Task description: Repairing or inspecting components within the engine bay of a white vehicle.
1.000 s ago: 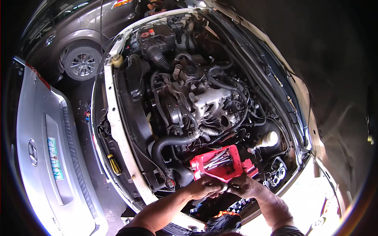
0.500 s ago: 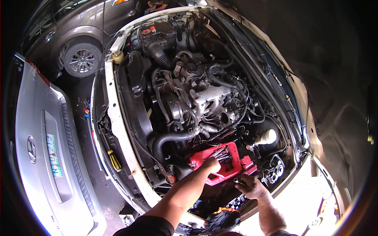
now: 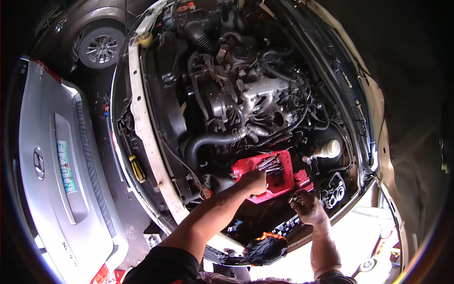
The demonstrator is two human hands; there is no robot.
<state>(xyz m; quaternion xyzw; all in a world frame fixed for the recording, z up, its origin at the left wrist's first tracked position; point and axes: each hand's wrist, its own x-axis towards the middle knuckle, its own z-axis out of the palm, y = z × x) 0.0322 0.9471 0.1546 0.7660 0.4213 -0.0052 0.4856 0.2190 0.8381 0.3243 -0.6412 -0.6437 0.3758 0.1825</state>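
Note:
A red plastic tray (image 3: 287, 161), shaped like a cut-open jug, rests in the engine bay with several metal wrenches (image 3: 270, 164) and small parts inside. My left hand (image 3: 254, 182) is at its near left side, fingers curled downward; what they hold, if anything, is hidden. My right hand (image 3: 309, 209) is just right of and nearer than the tray, closed around a small shiny metal piece (image 3: 294, 197) that resembles a socket. Beside the tray's right end, above this hand, sits a smaller red piece (image 3: 302, 180).
The engine (image 3: 262, 92) fills the bay beyond the tray, with a black hose (image 3: 208, 139) at left. A yellow-and-black tool (image 3: 137, 169) lies by the front edge. A black-and-orange cloth item (image 3: 266, 249) lies near me. A silver car (image 3: 42, 142) stands at left.
The view has shifted, so the engine and tray appear higher. My left hand stays at the tray's left side with its fingers now curled lower. My right hand has turned, showing the metal piece.

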